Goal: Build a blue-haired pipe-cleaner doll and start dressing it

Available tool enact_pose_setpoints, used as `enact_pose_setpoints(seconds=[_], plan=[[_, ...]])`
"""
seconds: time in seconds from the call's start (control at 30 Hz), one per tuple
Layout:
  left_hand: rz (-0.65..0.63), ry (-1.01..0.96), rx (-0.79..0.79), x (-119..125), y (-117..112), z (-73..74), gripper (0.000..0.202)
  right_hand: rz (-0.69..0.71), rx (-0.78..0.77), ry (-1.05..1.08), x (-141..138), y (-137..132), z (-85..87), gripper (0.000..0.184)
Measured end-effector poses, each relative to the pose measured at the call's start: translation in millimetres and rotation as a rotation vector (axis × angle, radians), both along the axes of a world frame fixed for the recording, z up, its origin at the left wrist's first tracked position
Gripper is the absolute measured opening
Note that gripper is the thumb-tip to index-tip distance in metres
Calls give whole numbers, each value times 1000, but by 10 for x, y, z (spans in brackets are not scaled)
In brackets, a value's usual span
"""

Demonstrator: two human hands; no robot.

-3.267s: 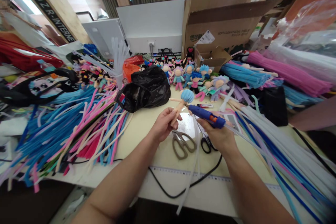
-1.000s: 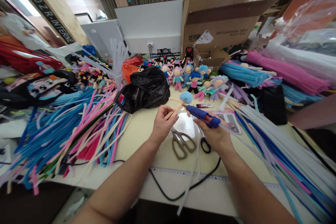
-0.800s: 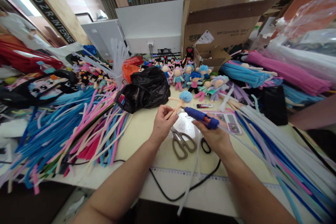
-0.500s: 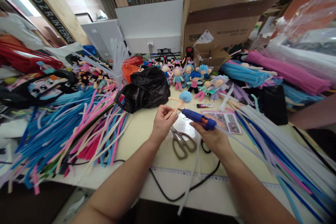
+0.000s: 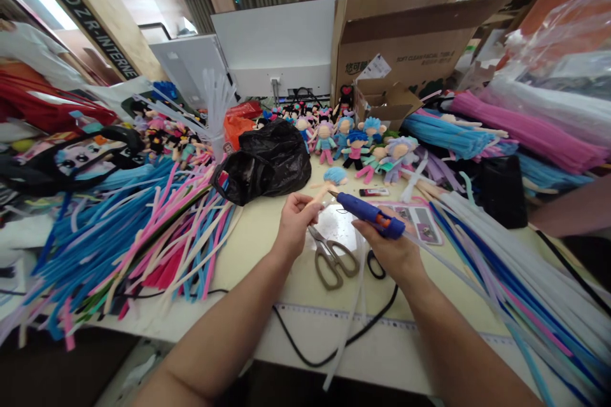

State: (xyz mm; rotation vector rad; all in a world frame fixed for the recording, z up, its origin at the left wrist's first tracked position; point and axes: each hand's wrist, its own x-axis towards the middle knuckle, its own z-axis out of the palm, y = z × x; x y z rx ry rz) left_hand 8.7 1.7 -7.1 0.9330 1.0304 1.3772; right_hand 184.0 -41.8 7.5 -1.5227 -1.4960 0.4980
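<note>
My left hand (image 5: pixel 296 222) is closed on a small pipe-cleaner doll with a cream body and fluffy blue hair (image 5: pixel 335 175); the fingers hide part of its legs. In my right hand (image 5: pixel 389 248) is a blue glue gun (image 5: pixel 370 213), its nozzle pointing left at the doll's body, very near or touching it. A long translucent glue stick runs out of the gun's back end. Below the doll, a pair of scissors with grey-brown handles (image 5: pixel 334 264) lies on the table, its blades over a shiny white patch (image 5: pixel 338 229).
Bundles of coloured pipe cleaners cover the left (image 5: pixel 109 235) and right sides. A black plastic bag (image 5: pixel 272 162) and several finished dolls (image 5: pixel 356 149) stand behind my hands, before a cardboard box (image 5: pixel 405 51). A black cable (image 5: pixel 310 362) loops along the front edge. A lighter (image 5: pixel 373 192) lies near the dolls.
The doll has turned in my left hand, its head tipping lower and its body foreshortened. The glue gun has shifted slightly right, with its nozzle now higher on the doll's body.
</note>
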Motion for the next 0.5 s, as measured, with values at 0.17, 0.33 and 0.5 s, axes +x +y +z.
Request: enact_pose_setpoints(seconds=[0.17, 0.33, 0.5], plan=[[17, -21, 4, 2, 0, 19, 26, 62, 21, -6, -50, -21, 1, 33], [9, 4, 38, -14, 1, -16, 24, 80, 27, -69, -91, -7, 8, 31], [8, 29, 64, -20, 6, -35, 25, 105, 61, -125, -97, -26, -17, 26]])
